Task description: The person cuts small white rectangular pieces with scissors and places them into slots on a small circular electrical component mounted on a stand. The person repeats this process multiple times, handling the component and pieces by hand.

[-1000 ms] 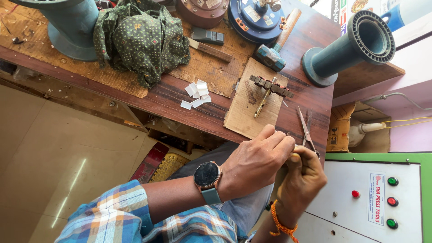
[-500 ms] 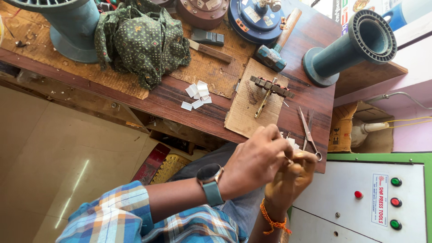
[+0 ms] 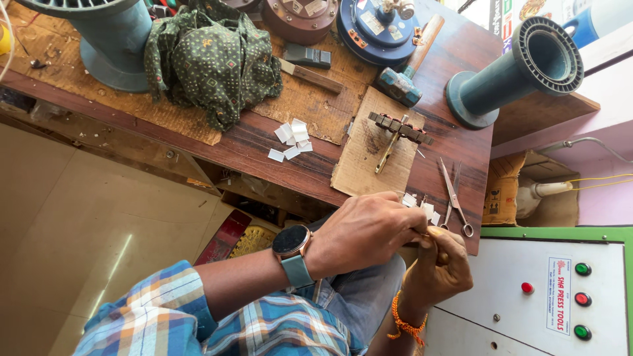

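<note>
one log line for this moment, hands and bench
left hand: pinching small item, unclear | right hand: meets left at fingertips | scissors: on bench, untouched | paper slips: loose on bench

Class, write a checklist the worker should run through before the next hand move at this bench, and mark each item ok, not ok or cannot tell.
1. Both hands meet in front of the bench edge, left hand over right hand: ok.
2. What the fingers pinch: cannot tell.
3. Scissors lie beside the hands: ok.
4. White paper slips lie loose on the workbench: ok.
5. Small metal part rests on the cardboard sheet: ok.
</note>
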